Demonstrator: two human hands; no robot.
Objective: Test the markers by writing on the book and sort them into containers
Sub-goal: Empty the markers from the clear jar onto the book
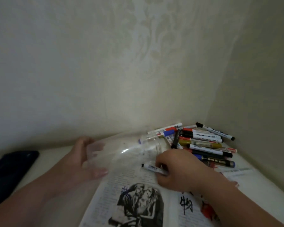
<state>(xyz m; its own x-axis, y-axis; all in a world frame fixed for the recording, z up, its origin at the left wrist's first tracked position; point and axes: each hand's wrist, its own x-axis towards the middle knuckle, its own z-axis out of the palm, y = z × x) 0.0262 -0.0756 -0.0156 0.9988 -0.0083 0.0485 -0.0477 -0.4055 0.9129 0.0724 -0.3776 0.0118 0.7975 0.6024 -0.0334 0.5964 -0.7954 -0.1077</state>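
The open book (pixel 131 177) lies nearest, spread flat on the desk (pixel 261 190) under both forearms. Its left page carries printed text and a black-and-white picture (pixel 141 203) with blue scribble (pixel 125 188) at its upper left corner. Its right page bears large black handwritten characters (pixel 186 204), with a red mark (pixel 206 208) just beside them.

Behind everything rises a pale wall (pixel 105 63) with a faint leafy pattern, meeting a second wall in a corner at the right.

A clear container (pixel 129 149) lies tilted on its side across the top edge of the book, its threaded mouth towards the corner. A loose pile of markers (pixel 203 143) fills that corner, just beyond the mouth: white barrels with red, blue and black caps, a gold one and some dark ones, crossing each other at many angles.

A flat dark blue object (pixel 10 167) rests on the desk at the far left, well apart from the book; what it is cannot be told.

The left hand (pixel 82 154) is blurred; its grip wraps the container's closed end, fingers above and thumb below showing through the plastic. The right hand (pixel 179 169) hovers over the book's upper right page, its grip curled round a white marker (pixel 152 167) with its black end pointing left towards the container.
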